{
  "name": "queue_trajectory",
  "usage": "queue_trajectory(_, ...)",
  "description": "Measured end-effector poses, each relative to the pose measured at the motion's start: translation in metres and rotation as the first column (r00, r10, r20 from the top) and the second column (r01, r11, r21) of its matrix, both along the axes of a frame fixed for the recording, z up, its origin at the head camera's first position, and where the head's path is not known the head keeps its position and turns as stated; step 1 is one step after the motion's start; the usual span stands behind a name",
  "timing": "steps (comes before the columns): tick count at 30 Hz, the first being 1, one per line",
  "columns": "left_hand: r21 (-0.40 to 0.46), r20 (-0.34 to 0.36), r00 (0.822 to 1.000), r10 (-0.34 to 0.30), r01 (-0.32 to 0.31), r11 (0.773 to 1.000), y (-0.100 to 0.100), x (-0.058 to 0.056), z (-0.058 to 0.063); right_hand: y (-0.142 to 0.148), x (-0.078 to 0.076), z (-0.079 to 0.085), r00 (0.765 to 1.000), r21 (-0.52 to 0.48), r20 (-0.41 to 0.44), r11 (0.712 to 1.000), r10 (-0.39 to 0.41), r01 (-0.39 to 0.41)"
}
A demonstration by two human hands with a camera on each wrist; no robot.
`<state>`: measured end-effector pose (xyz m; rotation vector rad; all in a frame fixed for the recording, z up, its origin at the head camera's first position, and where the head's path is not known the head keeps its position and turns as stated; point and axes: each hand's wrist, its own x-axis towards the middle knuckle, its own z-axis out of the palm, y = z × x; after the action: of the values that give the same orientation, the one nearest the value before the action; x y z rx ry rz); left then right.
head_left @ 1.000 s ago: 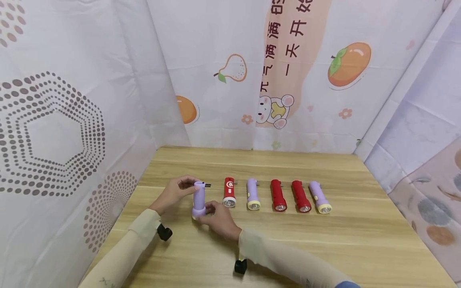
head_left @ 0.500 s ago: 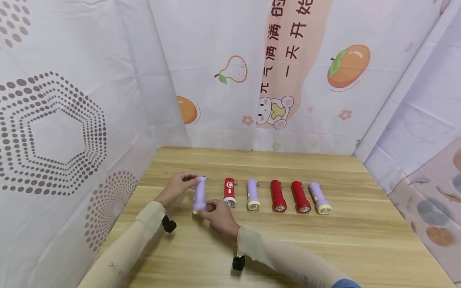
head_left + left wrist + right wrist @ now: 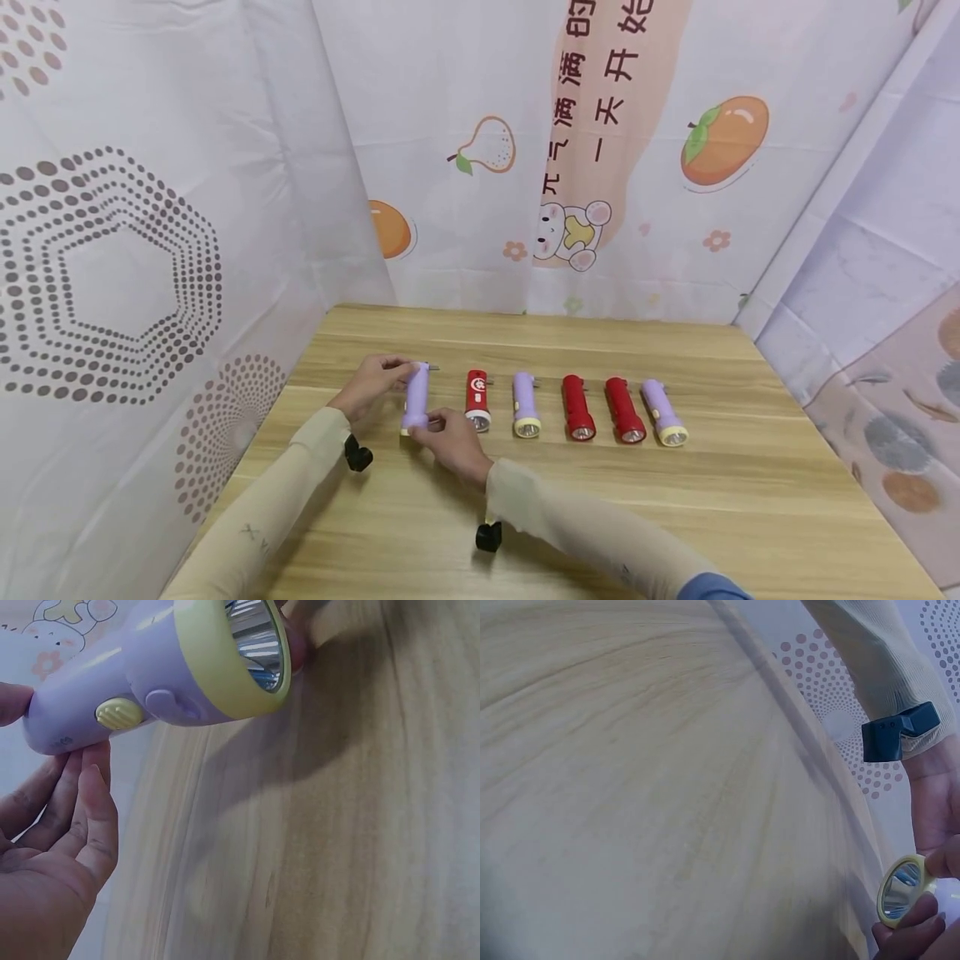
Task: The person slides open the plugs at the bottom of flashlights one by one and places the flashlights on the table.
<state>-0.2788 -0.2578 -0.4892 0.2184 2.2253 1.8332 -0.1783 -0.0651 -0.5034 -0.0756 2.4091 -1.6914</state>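
A lavender flashlight [image 3: 416,396] with a pale yellow head ring is held between both hands at the left end of a row of flashlights. My left hand [image 3: 375,385] pinches its tail end, where metal prongs [image 3: 433,367] stick out to the right. At the lens end, my right hand [image 3: 456,446] grips the head between thumb and fingers. The left wrist view shows the yellow switch [image 3: 120,714] on its side, and the flashlight's shadow falls on the wood beneath. The reflector [image 3: 901,891] faces out past the right fingers [image 3: 915,937] in the right wrist view.
To the right lie a red flashlight with a white head [image 3: 477,400], a lavender one [image 3: 527,406], two red ones [image 3: 579,408] and another lavender one [image 3: 664,413], lenses toward me. Printed curtains [image 3: 420,283] hang behind and beside the wooden table [image 3: 630,517].
Both hands have moved the lavender flashlight a little toward the back of the table and turned it slightly, so its prongs sit farther back. The other flashlights stay in place.
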Motion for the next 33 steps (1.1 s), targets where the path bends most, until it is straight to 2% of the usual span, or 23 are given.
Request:
queue_trajectory(7,-0.037,0.024,0.999,0.022,-0.021,0.999,0.003,-0.004,-0.002,-0.004,-0.003,0.003,0.996,-0.020,0.081,0.999,-0.041,0.043)
queue_trajectory(17,-0.052,0.104,0.993,0.052,-0.047,0.998,0.007,-0.014,-0.005,-0.008,-0.010,0.004,0.995,-0.004,0.081,0.999,-0.053,0.054)
queue_trajectory(28,-0.058,0.110,0.991,0.070,-0.064,0.996,0.016,-0.022,-0.006,-0.008,-0.018,0.011,0.990,-0.019,0.135,0.999,-0.043,0.046)
queue_trajectory(33,-0.082,0.115,0.990,0.086,-0.076,0.994,0.017,-0.024,-0.011,-0.007,-0.021,0.012,0.991,0.024,0.127,0.999,-0.045,0.043)
